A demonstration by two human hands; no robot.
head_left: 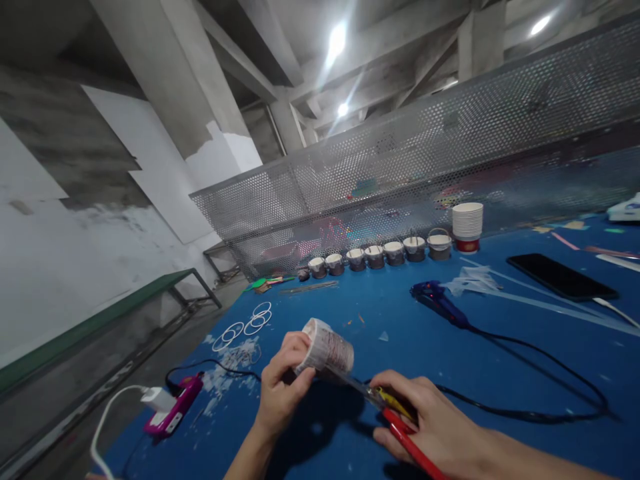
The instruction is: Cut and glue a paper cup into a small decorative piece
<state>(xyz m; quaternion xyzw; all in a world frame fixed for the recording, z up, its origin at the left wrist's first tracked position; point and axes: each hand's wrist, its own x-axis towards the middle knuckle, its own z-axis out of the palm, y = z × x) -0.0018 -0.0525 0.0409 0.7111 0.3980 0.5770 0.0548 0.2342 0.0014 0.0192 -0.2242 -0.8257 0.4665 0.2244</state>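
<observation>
Head view, as seen from beside the worker.

Item: one small pale cup (336, 348), reddish marks on its side, tipped over with its mouth towards the left hand (284, 377), held up over the blue table (525, 363). Left hand: gripping the cup at its rim, fingers at the mouth, thumb on the near edge.

Item: one metal hand tool (397, 427), red and yellow about the handles. Right hand (425, 407): closed round those handles; the narrow metal end lies against or just before the cup's side, contact uncertain.

Item, left: several thin white rings (244, 328), loosely overlapping; nearer, a magenta power strip (186, 401) with a white plug (159, 400) in it.

Item, right: one blue glue gun (443, 307) with a black cord, beside clear film strips (473, 280); beyond, one dark-screened phone (563, 277), white cable attached.

Item, rear: seven small buckets (394, 254) in a row, ending by a stack of cups (468, 223), before a perforated metal panel (400, 167).
</observation>
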